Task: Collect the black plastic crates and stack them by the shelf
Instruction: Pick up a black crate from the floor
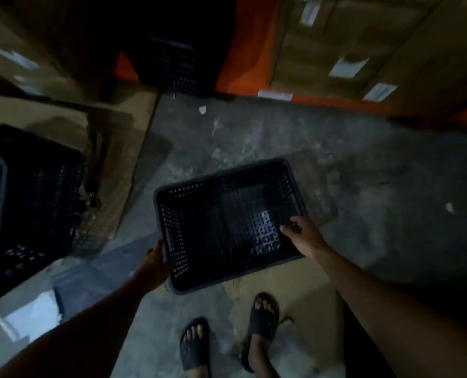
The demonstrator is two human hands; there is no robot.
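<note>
Now crate (228,225) gripped between both hands' fingers (291,227).

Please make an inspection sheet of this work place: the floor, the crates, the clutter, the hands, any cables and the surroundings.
Surface: grey concrete floor, stained, dimly lit.
Job's things: empty black perforated plastic crate held above floor; second black crate at left edge; another dark crate by orange shelf frame.
Clutter: small white scraps; flattened brown cardboard; white paper sheet.
Grippers: left hand and right hand grip opposite crate rims.
Cables: nothing seen.
Surroundings: labelled brown cardboard boxes on shelf; sandalled feet.
</note>
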